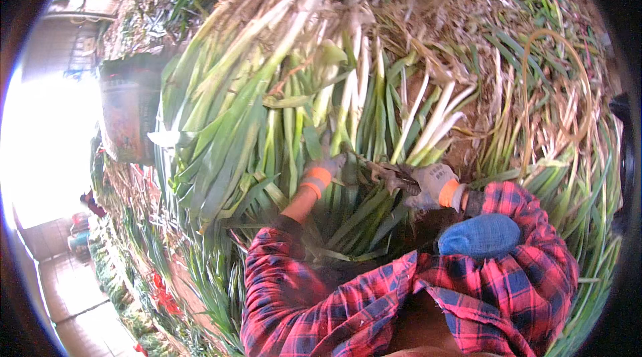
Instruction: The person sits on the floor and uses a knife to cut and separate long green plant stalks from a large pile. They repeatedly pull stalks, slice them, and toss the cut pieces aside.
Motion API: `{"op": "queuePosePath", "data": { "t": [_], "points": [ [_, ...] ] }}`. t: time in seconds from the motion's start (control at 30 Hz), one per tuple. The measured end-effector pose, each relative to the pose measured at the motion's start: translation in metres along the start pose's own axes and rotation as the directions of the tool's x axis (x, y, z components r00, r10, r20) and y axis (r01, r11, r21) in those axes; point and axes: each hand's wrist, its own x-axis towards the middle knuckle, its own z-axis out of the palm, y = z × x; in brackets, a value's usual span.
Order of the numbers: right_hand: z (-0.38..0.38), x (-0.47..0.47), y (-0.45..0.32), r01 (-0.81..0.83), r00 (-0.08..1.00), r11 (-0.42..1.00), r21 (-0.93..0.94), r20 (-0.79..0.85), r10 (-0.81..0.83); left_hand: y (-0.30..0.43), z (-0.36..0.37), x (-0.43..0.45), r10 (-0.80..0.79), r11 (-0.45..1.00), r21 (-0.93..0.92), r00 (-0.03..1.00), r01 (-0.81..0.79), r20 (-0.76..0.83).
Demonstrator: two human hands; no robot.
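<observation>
Leek-like stalks with white stems and flat green leaves (235, 121) lie in a thick layer before me. My left hand (328, 164), in a grey glove with an orange cuff, is low among the green leaves. Its fingers are blurred, so their grip is unclear. My right hand (434, 184), gloved alike, is closed around brown withered leaves (393, 176) that stretch toward the left hand. Just beyond the right hand, several white-stemmed stalks (436, 111) lie slanted, their green ends close to its fingers.
Dry peelings and trimmings (426, 1) cover the far side. A thin tan hoop (551, 33) arches up at right. To the left stands a printed container (128, 116), with red ties (163, 294) lower down. A rounded blue cloth shape (479, 235) sits near my right forearm.
</observation>
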Motion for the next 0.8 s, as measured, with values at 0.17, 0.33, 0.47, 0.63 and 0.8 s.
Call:
{"op": "queuePosePath", "data": {
  "t": [0.17,0.33,0.47,0.63,0.8],
  "points": [
    [-0.035,0.025,0.016,-0.221,0.926,0.958,0.185,-0.268,0.265,-0.083,0.062,0.05,0.118,0.991,-0.045,0.987,-0.123,-0.106],
    [-0.031,-0.005,-0.023,-0.063,0.988,0.998,-0.025,0.136,0.066,-0.049,0.037,0.029,0.016,0.999,0.038,0.999,-0.018,0.045],
    [-0.011,0.009,-0.008,-0.038,0.999,0.999,-0.035,-0.013,0.038,-0.037,0.021,0.021,0.023,0.994,0.103,0.998,-0.029,0.063],
    [0.009,0.061,0.037,-0.205,0.898,0.979,0.022,-0.394,0.197,-0.03,0.012,0.017,0.034,0.984,0.174,0.995,-0.049,0.089],
    [-0.021,0.012,0.013,-0.147,0.968,0.989,0.019,-0.204,0.148,-0.023,0.004,0.011,0.061,0.977,0.201,0.995,-0.075,0.076]
  ]
}}
